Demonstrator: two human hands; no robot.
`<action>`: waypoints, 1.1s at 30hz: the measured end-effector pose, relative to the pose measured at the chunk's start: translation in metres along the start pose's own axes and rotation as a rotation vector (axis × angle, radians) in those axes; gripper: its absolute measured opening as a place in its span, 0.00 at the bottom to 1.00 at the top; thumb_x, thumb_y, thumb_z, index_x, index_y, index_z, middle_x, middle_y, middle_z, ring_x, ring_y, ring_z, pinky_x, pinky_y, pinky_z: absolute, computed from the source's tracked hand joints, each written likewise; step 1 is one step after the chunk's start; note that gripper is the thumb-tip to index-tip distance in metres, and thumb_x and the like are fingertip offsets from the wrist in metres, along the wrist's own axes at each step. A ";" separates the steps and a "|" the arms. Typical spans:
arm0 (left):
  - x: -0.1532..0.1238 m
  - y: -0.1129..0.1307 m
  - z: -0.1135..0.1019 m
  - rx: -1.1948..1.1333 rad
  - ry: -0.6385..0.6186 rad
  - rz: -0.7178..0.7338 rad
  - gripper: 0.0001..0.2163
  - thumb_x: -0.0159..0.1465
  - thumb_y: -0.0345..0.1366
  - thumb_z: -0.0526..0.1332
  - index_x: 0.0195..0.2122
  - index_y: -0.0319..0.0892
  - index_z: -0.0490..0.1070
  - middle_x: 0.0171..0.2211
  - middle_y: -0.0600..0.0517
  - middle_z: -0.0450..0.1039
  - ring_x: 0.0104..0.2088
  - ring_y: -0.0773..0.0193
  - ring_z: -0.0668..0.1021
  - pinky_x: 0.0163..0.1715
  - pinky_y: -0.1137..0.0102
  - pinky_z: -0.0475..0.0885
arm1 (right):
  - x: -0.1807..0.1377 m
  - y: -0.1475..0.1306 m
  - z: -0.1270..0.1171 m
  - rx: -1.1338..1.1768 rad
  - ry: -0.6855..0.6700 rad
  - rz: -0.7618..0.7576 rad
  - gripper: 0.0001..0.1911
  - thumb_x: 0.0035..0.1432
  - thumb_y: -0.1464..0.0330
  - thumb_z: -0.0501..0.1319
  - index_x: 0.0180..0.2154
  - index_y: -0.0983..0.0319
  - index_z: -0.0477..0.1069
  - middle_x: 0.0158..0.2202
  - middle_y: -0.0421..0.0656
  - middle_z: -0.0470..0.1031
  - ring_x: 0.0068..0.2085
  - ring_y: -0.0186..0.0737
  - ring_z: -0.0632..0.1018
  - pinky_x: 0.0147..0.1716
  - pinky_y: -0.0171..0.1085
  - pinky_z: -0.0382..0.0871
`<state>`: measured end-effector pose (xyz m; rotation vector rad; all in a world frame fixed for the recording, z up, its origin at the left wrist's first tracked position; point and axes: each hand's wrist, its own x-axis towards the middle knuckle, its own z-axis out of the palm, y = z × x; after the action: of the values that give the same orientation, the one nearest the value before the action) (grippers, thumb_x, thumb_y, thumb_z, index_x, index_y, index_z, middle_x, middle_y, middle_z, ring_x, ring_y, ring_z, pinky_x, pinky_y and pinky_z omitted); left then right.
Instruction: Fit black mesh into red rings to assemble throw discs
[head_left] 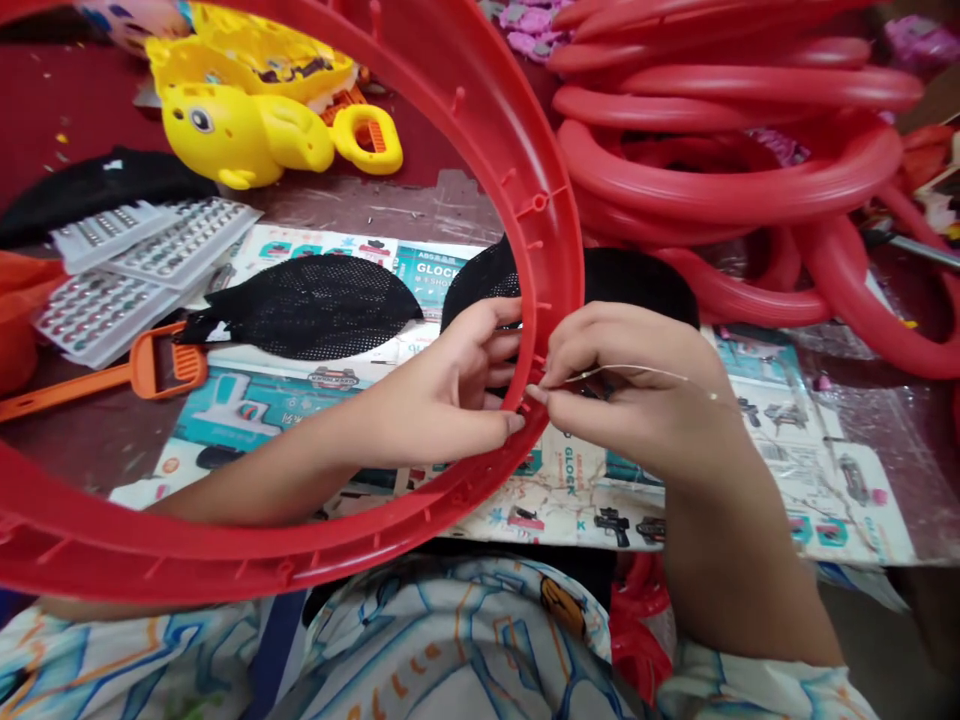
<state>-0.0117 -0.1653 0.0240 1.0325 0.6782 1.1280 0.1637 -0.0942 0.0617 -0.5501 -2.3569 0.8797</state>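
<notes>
A large red plastic ring [551,230], its hollow ribbed side showing, stands tilted before me. My left hand [457,385] reaches through its opening and grips the right part of the rim, thumb on the near side and fingers behind. Close beside it, my right hand [645,390] pinches a thin pale wire [637,368] between thumb and forefinger at the rim's ribbed side. The wire's loose length trails back over the hand; its tip at the rim is too small to make out. Black mesh cloth [480,280] lies behind the ring, partly hidden.
Flattened printed cardboard [585,500] covers the table. Left are a black mesh piece [322,305], an orange handle [169,365] and clear trays [180,240] of small shiny pieces. Yellow duck-shaped toy parts [247,130] lie behind. Several red rings [735,190] are stacked at right.
</notes>
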 end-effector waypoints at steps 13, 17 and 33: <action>-0.006 0.005 0.012 0.063 0.111 -0.099 0.31 0.53 0.19 0.61 0.56 0.45 0.56 0.58 0.43 0.71 0.43 0.59 0.83 0.30 0.77 0.75 | -0.001 -0.007 -0.001 0.000 -0.046 -0.008 0.09 0.50 0.82 0.63 0.26 0.63 0.72 0.30 0.38 0.74 0.31 0.29 0.73 0.32 0.31 0.65; -0.008 0.003 0.016 0.089 0.148 -0.100 0.35 0.54 0.19 0.61 0.61 0.45 0.52 0.58 0.42 0.71 0.39 0.63 0.83 0.28 0.78 0.74 | -0.002 -0.009 -0.002 -0.022 -0.083 0.010 0.07 0.51 0.80 0.63 0.28 0.63 0.73 0.29 0.38 0.76 0.31 0.31 0.74 0.33 0.33 0.66; -0.008 0.000 0.017 0.214 0.115 -0.023 0.33 0.56 0.20 0.60 0.63 0.43 0.55 0.56 0.46 0.73 0.45 0.64 0.82 0.37 0.77 0.75 | -0.008 -0.011 -0.003 -0.034 -0.131 0.017 0.08 0.52 0.80 0.62 0.29 0.61 0.72 0.30 0.39 0.79 0.32 0.36 0.78 0.35 0.35 0.70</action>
<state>0.0003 -0.1781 0.0303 1.1432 0.9155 1.1184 0.1694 -0.1050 0.0688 -0.5417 -2.4923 0.9098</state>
